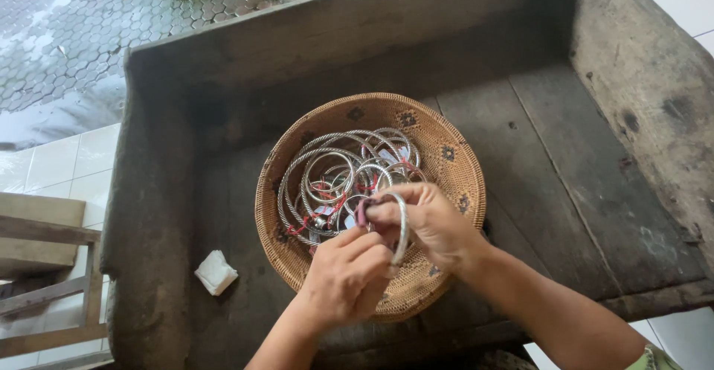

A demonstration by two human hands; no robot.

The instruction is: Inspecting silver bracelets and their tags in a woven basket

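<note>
bangle [402, 225] half hidden — both hands' grip

Big weathered wooden tray [565, 191] with raised dark sides takes up most of the view. A crumpled white scrap [216, 272] lies on its boards near the left wall. Left of the tray there's a wooden chair frame [44, 281] on white tiles [67, 165], and beyond its far-left corner, wet hexagon paving [89, 28].
</note>
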